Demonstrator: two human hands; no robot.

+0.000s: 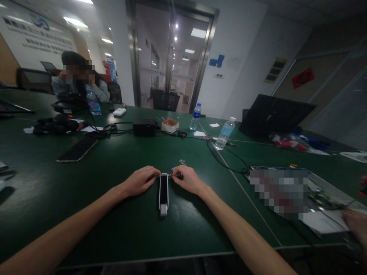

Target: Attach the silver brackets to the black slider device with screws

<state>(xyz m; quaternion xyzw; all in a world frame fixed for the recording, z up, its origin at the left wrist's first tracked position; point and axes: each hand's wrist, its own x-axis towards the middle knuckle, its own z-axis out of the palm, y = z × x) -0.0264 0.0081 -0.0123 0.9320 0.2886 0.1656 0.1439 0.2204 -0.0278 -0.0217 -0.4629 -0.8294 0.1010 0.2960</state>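
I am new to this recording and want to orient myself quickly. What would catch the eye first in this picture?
First, the left hand and the right hand meet at the far end of a slim black-and-white device lying near the front of the green table. A dark phone lies further back on the left, and two water bottles stand beyond, right of centre.

Phone [77,149], laptop [272,114], box [170,125] on green tbl [114,214]
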